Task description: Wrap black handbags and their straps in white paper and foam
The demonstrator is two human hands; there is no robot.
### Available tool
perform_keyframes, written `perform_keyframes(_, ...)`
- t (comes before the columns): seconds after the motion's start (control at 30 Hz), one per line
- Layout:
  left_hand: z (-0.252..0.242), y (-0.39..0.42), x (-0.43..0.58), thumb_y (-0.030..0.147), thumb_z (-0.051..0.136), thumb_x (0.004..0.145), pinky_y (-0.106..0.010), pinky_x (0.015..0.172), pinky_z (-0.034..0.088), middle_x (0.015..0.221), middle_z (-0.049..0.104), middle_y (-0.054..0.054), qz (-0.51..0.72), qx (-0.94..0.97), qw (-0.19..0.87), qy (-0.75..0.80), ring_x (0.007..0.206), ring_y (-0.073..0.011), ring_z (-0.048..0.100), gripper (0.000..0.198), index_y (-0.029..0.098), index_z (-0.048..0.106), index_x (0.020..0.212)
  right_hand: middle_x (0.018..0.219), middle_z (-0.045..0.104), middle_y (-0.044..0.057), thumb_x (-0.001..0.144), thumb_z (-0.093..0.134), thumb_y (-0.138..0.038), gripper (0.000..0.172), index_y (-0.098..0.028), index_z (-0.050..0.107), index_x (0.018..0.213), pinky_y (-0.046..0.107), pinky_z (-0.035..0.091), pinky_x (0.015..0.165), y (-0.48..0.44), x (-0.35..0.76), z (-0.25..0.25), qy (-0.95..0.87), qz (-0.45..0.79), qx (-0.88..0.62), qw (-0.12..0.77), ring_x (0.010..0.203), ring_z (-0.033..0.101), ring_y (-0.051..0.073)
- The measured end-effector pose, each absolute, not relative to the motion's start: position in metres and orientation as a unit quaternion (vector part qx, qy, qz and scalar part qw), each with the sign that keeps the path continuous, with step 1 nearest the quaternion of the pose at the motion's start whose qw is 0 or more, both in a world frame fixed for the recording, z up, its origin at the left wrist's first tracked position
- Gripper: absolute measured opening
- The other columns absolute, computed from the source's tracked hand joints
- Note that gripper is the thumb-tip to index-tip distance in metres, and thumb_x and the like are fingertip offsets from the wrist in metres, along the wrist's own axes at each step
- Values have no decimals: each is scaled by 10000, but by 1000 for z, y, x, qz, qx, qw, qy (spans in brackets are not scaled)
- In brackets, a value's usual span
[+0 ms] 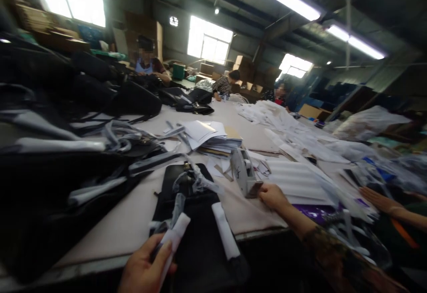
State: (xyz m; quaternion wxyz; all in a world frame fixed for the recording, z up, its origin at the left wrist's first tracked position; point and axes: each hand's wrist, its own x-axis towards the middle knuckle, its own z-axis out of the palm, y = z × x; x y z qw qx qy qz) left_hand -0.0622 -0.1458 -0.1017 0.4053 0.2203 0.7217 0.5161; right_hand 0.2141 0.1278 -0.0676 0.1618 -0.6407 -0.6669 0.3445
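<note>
Left hand holds a white paper-wrapped strap; a tug might slide the paper off. Right hand touches a grey tape holder, grip unclear.

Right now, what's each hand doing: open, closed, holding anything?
Left hand: closed around a white-wrapped strap.
Right hand: at the base of the grey dispenser; grip cannot be told.

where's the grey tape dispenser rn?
Head view: the tape dispenser stands right of centre on the table, just right of the black bag, the right hand touching its base.
</note>
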Motion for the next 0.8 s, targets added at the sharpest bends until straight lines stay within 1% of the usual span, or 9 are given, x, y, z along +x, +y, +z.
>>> perform_keyframes(0.07, -101, -148, -63, 669, 639, 756, -218, 422, 459, 592, 636, 6, 508, 243, 412, 717, 532, -208, 680, 513, 186, 683, 924, 534, 612, 35, 643, 662, -155, 196, -186, 629, 453, 269, 348, 540, 106, 199, -60, -708, 362, -593, 129, 578, 511, 163)
perform_keyframes(0.1, -101, -149, -64, 626, 631, 786, -221, 435, 464, 604, 636, 4, 502, 257, 413, 715, 529, -199, 674, 468, 182, 682, 923, 559, 621, 21, 690, 673, -231, 156, -188, 683, 541, 266, 357, 547, 90, 187, -55, -730, 383, -556, 107, 569, 506, 155)
perform_keyframes(0.17, -102, -150, -65, 546, 608, 844, -225, 471, 480, 640, 642, -1, 499, 283, 403, 713, 538, -184, 669, 386, 179, 681, 939, 542, 583, -6, 801, 612, -367, 238, -187, 722, 690, 256, 336, 521, 52, 157, -43, -775, 442, -448, 53, 516, 454, 132)
perform_keyframes(0.23, -103, -152, -64, 484, 581, 889, -232, 509, 497, 700, 656, -11, 502, 307, 382, 712, 557, -173, 668, 324, 182, 678, 957, 628, 645, 12, 831, 587, -403, 276, -181, 709, 723, 251, 374, 558, 14, 121, -32, -786, 502, -358, 41, 575, 508, 137)
perform_keyframes(0.3, -103, -154, -62, 432, 563, 916, -251, 576, 520, 790, 681, -33, 505, 339, 345, 715, 614, -176, 673, 272, 187, 676, 956, 635, 657, 17, 838, 579, -389, 291, -180, 686, 667, 244, 387, 571, -15, 85, -29, -781, 537, -318, 21, 596, 524, 136)
perform_keyframes(0.4, -102, -157, -61, 343, 526, 945, -294, 743, 523, 883, 693, -68, 487, 414, 259, 725, 774, -205, 670, 209, 195, 671, 921, 587, 642, 10, 832, 577, -339, 300, -175, 654, 592, 229, 383, 548, -33, 49, -41, -765, 554, -329, 2, 565, 521, 124)
perform_keyframes(0.47, -101, -158, -61, 295, 486, 957, -313, 782, 504, 872, 680, -83, 457, 453, 210, 736, 823, -222, 657, 211, 194, 660, 896, 557, 632, 6, 824, 583, -316, 301, -172, 643, 566, 227, 375, 535, -33, 40, -53, -763, 544, -349, -4, 533, 504, 117)
perform_keyframes(0.7, -110, -159, -60, 241, 451, 961, -327, 731, 492, 887, 664, -92, 375, 502, 122, 770, 823, -239, 664, 167, 188, 607, 932, 504, 615, 0, 796, 650, -310, 290, -163, 648, 546, 227, 340, 507, -29, 43, -71, -745, 525, -410, -16, 487, 470, 105)
perform_keyframes(0.8, -113, -160, -59, 225, 445, 963, -325, 696, 482, 868, 654, -82, 359, 518, 98, 770, 798, -236, 659, 157, 189, 591, 920, 492, 609, 5, 800, 673, -356, 322, -157, 638, 549, 224, 305, 477, -34, 43, -75, -726, 523, -447, -10, 462, 446, 94)
